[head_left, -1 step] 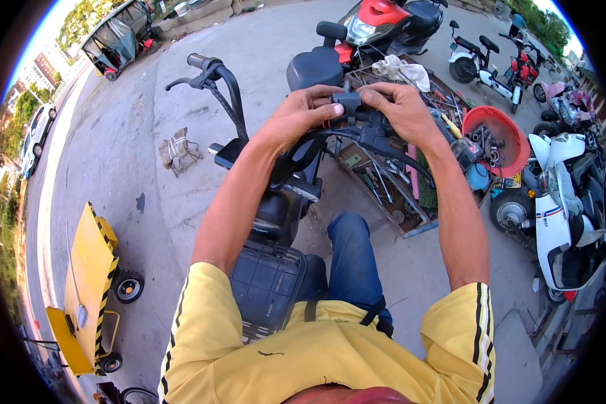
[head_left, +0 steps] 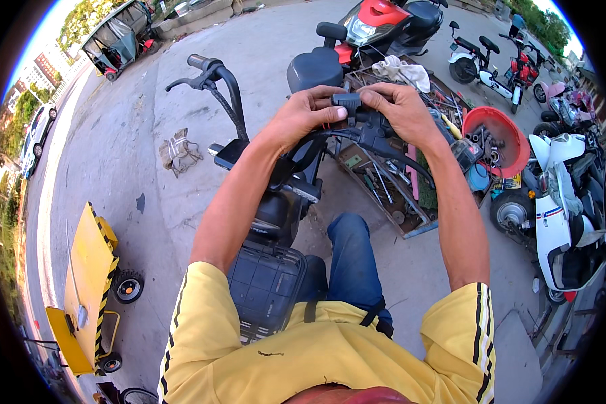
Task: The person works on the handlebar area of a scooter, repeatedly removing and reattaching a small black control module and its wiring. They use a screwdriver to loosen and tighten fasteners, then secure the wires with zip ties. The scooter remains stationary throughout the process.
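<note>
Right here, a small black plastic block point(head_left: 347, 102) is clamped in the fingers of the left hand point(head_left: 308, 111), just beside the brake-lever housing point(head_left: 376, 138); the right hand point(head_left: 404, 111) is curled close by, its grip impossible to tell.

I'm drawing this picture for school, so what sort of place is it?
It looks like an outdoor spot for fixing scooters: there's a tool tray, a red tub of metal parts, and a white scooter nearby.
</note>
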Demonstrator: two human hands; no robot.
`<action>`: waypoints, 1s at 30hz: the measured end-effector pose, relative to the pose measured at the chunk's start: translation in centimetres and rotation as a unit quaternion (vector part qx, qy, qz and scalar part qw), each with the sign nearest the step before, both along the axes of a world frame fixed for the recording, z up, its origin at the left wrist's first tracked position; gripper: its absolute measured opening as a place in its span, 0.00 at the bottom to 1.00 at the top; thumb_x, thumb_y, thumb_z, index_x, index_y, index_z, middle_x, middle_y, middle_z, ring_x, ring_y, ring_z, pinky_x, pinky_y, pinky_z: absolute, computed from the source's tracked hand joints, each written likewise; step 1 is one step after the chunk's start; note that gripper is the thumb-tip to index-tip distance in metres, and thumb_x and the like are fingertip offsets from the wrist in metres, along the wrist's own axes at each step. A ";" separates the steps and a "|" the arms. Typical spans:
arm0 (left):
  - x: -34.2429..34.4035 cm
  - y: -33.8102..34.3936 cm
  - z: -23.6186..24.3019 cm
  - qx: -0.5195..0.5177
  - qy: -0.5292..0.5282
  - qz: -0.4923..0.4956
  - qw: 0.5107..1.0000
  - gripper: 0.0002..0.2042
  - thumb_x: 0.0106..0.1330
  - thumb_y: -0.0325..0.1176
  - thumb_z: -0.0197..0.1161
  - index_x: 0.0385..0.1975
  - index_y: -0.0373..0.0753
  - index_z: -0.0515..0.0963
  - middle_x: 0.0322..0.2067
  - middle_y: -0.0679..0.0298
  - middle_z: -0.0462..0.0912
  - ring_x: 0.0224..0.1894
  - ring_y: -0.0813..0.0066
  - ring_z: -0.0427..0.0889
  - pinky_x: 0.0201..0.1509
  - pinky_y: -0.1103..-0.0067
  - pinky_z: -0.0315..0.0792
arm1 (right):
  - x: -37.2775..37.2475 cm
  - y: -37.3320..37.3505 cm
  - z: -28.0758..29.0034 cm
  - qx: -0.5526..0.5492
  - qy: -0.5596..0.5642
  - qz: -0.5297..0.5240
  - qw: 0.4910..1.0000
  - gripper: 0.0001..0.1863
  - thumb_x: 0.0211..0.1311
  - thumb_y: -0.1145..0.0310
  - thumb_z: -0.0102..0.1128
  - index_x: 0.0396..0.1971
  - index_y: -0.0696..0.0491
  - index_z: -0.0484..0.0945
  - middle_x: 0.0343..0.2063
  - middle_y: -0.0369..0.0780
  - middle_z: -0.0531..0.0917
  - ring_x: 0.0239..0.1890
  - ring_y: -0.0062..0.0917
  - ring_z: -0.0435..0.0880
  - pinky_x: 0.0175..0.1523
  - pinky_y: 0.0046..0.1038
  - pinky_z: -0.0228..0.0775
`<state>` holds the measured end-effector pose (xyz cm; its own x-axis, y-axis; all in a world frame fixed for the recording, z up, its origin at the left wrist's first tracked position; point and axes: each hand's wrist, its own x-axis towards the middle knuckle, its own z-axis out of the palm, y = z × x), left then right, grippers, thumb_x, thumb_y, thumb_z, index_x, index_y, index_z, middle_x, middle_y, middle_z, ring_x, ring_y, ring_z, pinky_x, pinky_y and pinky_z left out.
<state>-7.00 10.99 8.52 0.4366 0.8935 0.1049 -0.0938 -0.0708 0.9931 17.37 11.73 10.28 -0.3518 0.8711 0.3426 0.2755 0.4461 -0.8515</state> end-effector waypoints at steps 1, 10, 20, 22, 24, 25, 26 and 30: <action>0.2 0.0 -0.1 0.007 0.005 -0.003 1.000 0.32 0.64 0.29 0.74 0.67 0.28 0.69 0.49 0.57 0.86 0.49 0.75 0.85 0.58 0.79 0.78 | 0.0 0.0 0.0 -0.001 0.000 0.002 1.000 0.18 0.71 0.59 0.67 0.46 0.59 0.87 0.36 0.35 0.88 0.39 0.15 0.81 0.47 0.22 0.74; 0.8 0.5 -0.8 0.036 0.033 -0.005 0.999 0.27 0.63 0.24 0.73 0.62 0.28 0.73 0.45 0.60 0.87 0.46 0.78 0.85 0.54 0.80 0.78 | 0.1 0.0 0.2 -0.010 0.003 0.009 1.000 0.18 0.71 0.59 0.67 0.47 0.60 0.86 0.37 0.37 0.88 0.40 0.17 0.82 0.47 0.23 0.74; 0.8 0.4 -0.7 0.051 0.050 0.001 0.997 0.28 0.62 0.24 0.73 0.63 0.30 0.73 0.48 0.63 0.84 0.47 0.80 0.84 0.55 0.81 0.78 | 0.4 0.4 0.0 -0.027 0.019 0.046 0.998 0.20 0.70 0.57 0.68 0.47 0.60 0.86 0.37 0.38 0.89 0.40 0.18 0.83 0.47 0.23 0.74; 0.8 0.3 -0.5 0.053 0.059 0.000 0.997 0.28 0.63 0.29 0.72 0.63 0.30 0.73 0.48 0.63 0.84 0.48 0.79 0.84 0.55 0.80 0.78 | 0.4 0.4 -0.1 -0.028 0.020 0.044 0.998 0.20 0.69 0.57 0.68 0.47 0.60 0.86 0.37 0.38 0.89 0.40 0.18 0.83 0.47 0.23 0.75; 0.8 0.0 -0.2 0.052 0.068 -0.001 0.996 0.27 0.65 0.33 0.71 0.63 0.30 0.74 0.48 0.63 0.83 0.49 0.78 0.84 0.55 0.79 0.78 | 0.3 0.4 -0.1 -0.028 0.021 0.039 0.999 0.20 0.69 0.57 0.68 0.47 0.60 0.87 0.37 0.38 0.89 0.40 0.17 0.83 0.47 0.23 0.75; 0.8 -0.1 0.2 0.050 0.073 -0.001 0.996 0.27 0.66 0.35 0.70 0.63 0.31 0.74 0.48 0.62 0.83 0.49 0.78 0.84 0.55 0.79 0.79 | 0.3 0.4 -0.1 -0.025 0.018 0.036 0.999 0.19 0.70 0.58 0.68 0.47 0.61 0.87 0.37 0.38 0.89 0.40 0.17 0.83 0.47 0.23 0.75; 0.7 -0.2 0.3 0.048 0.078 -0.001 0.996 0.27 0.67 0.37 0.69 0.63 0.31 0.74 0.48 0.62 0.83 0.49 0.77 0.84 0.55 0.78 0.79 | 0.3 0.3 0.0 -0.022 0.015 0.032 0.999 0.19 0.70 0.58 0.68 0.46 0.61 0.87 0.37 0.37 0.89 0.40 0.17 0.83 0.48 0.22 0.75; 0.7 0.0 -0.2 -0.006 -0.011 0.014 1.000 0.24 0.71 0.38 0.64 0.62 0.30 0.73 0.48 0.60 0.83 0.48 0.76 0.85 0.54 0.78 0.80 | 0.2 0.1 0.1 -0.001 0.027 0.026 0.999 0.18 0.72 0.59 0.64 0.45 0.61 0.87 0.35 0.37 0.88 0.39 0.17 0.83 0.47 0.23 0.74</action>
